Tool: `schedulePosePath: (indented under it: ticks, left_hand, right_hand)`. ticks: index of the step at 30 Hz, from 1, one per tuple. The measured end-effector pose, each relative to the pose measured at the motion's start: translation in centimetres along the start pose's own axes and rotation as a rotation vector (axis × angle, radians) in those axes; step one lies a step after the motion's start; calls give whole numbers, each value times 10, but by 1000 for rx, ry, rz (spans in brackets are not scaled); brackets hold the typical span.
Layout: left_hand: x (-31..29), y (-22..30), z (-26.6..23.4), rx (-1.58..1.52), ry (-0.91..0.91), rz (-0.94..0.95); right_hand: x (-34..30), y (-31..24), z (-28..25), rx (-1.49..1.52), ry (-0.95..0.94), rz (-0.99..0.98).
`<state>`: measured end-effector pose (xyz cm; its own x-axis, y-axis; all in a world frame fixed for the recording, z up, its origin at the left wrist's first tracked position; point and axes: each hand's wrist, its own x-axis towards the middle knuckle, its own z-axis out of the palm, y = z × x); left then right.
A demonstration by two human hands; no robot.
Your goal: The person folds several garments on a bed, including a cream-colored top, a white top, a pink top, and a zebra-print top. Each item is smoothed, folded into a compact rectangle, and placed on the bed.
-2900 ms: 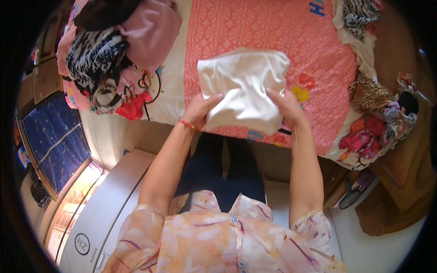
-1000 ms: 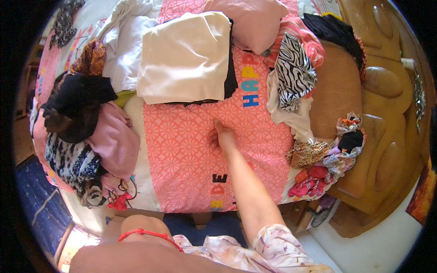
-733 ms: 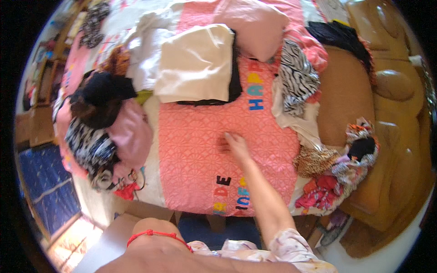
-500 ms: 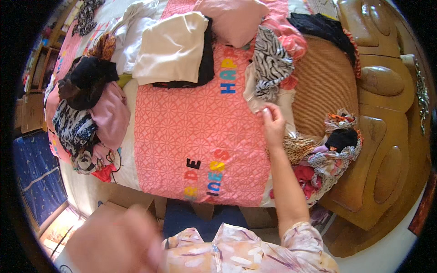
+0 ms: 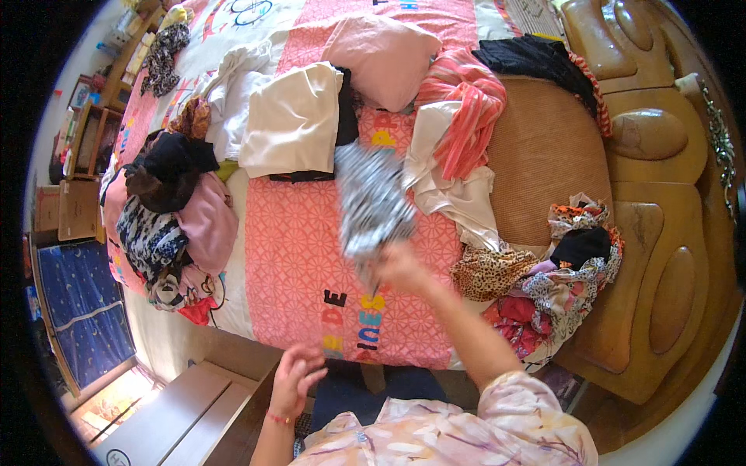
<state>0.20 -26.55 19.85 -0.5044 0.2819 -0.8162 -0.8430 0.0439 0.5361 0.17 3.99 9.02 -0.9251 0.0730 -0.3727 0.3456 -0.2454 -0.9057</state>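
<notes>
My right hand point(image 5: 400, 268) grips one end of a black-and-white zebra-print cloth point(image 5: 375, 198), which is smeared by motion above the pink patterned bedcover point(image 5: 295, 233). Near the bed's front edge, my left hand point(image 5: 295, 379) is raised with its fingers apart and nothing in them. Beyond the zebra cloth lies a folded cream garment point(image 5: 291, 120) on top of black cloth point(image 5: 346, 109). To its right are a coral striped cloth point(image 5: 470, 109) and a white garment point(image 5: 458, 198), the striped one partly over the white.
A heap of dark and pink clothes point(image 5: 175, 210) lies at the left. On the right, a leopard-print cloth point(image 5: 491, 272) and several crumpled clothes point(image 5: 571, 268) border a brown ribbed cushion point(image 5: 552, 155). A carved wooden headboard point(image 5: 645, 233) stands beyond. A pink pillow point(image 5: 381, 62) sits farther back.
My right hand has pulled the zebra-print cloth off the pile at the right, leftward and nearer, uncovering the striped and white cloths. My left hand has moved rightward toward the bed edge.
</notes>
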Motion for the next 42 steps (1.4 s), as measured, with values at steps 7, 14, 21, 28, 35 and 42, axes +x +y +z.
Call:
schedulePosePath:
  ticks: [7,14,21,28,35,42]
  left_hand:
    - [178,-73,-41,-156,249,-169]
    - [114,33,40,120,-31,418]
    - [51,14,8,897,16,677]
    - [2,44,35,1429,-627,1138]
    - [-47,99,24,924,-748,829]
    - [-111,194,70,512,-685,961]
  right_hand:
    - [-43,32,17,-807,377,-462]
    - [-33,45,-191,-808,718,236]
    - [-87,-27,27,-310,271,-15]
    - [-186,-64,130,-797,9,-81]
    - [-233,-142,131,-937,416,-330]
    - [-264,-235,121,-1328,781,-481]
